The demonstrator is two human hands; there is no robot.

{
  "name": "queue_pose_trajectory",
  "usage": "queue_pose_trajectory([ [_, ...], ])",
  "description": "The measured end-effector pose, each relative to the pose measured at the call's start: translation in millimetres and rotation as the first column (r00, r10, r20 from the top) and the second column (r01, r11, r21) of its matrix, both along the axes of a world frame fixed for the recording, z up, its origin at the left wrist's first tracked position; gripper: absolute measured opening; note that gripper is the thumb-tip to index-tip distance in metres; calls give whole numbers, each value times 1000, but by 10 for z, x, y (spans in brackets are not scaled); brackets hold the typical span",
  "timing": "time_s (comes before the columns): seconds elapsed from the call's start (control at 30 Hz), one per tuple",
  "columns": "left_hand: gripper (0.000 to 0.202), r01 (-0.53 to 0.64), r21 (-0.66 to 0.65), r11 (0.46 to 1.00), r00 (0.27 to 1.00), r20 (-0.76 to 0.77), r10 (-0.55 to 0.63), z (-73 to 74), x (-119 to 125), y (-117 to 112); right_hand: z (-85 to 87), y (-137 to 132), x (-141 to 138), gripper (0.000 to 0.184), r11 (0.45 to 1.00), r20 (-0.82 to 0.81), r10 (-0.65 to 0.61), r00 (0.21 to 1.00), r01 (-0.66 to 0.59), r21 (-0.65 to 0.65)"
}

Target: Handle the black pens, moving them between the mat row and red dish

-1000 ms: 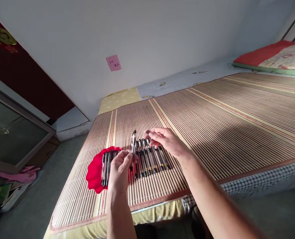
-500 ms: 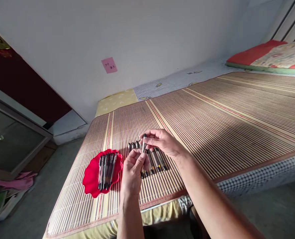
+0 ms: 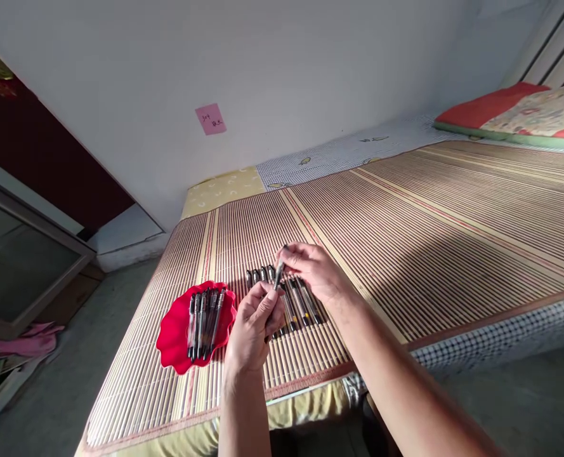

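Between my two hands a pen [image 3: 279, 274] is held up at a slant. My left hand [image 3: 257, 317] grips its lower end between thumb and fingers, while my right hand [image 3: 308, 270] pinches the dark upper end. Beneath and behind the hands, several pens [image 3: 303, 302] lie side by side in a row on the bamboo mat [image 3: 381, 241]; my hands hide some of them. To the left, a red scalloped plate [image 3: 173, 330] holds several clear-barrelled pens [image 3: 204, 325] with black caps, bunched together.
The mat covers a bed against a white wall bearing a pink note [image 3: 210, 119]. Folded red and floral bedding [image 3: 514, 114] lies at the far right. A glass-panelled piece of furniture [image 3: 25, 266] stands at the left, with pink cloth [image 3: 29, 341] on the floor below.
The held pen has tipped further to the right at its top. My right hand has shifted slightly right and up; my left hand still grips the lower end.
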State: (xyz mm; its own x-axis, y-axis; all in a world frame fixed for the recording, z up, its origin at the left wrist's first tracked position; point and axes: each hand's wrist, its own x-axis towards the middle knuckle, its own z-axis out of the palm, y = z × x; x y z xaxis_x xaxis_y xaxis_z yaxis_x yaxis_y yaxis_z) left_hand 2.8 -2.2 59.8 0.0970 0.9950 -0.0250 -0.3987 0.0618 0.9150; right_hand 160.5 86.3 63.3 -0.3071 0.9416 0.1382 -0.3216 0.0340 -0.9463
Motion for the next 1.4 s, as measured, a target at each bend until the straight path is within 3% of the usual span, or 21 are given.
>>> queue_pose_trajectory([
  [0.07, 32, 47, -31, 998, 999, 14, -47, 4, -37, -20, 16, 59, 218, 28, 979, 1, -199, 980, 199, -33],
  [0.13, 32, 36, -30, 999, 999, 14, -35, -3, -80, -26, -5, 131, 457, 25, 912, 19, -406, 914, 406, -54],
  [0.2, 32, -21, -8, 1000, 1000, 12, 21, -18, -123, -13, -82, 208, 624, 27, 888, 131, -449, 884, 458, -42],
  [0.3, 30, -90, 20, 996, 996, -1, 90, -42, -173, 20, -287, 344, 654, 31, 938, 381, -332, 863, 345, 36],
  [0.37, 30, -109, 28, 994, 994, -14, 109, -48, -198, 35, -432, 456, 573, 31, 947, 513, -308, 802, 310, 84],
  [0.53, 31, -162, 23, 986, 986, -41, 163, -37, -256, 46, -571, 725, 365, 22, 959, 842, -269, 467, 213, 188],
  [0.6, 32, -183, 22, 983, 982, -45, 183, -37, -272, 51, -541, 799, 303, 17, 968, 882, -234, 410, 187, 170],
  [0.93, 35, -207, 11, 978, 977, -51, 207, -57, -320, 71, -497, 925, 133, 19, 991, 958, -108, 265, 99, 84],
  [1.2, 36, -220, -8, 976, 975, -47, 219, -86, -349, 87, -424, 973, 319, 66, 995, 961, 26, 274, -99, 1],
  [1.4, 37, -226, -10, 974, 973, -54, 226, -109, -363, 92, -467, 1045, 284, 66, 987, 966, 36, 255, -160, 6],
])
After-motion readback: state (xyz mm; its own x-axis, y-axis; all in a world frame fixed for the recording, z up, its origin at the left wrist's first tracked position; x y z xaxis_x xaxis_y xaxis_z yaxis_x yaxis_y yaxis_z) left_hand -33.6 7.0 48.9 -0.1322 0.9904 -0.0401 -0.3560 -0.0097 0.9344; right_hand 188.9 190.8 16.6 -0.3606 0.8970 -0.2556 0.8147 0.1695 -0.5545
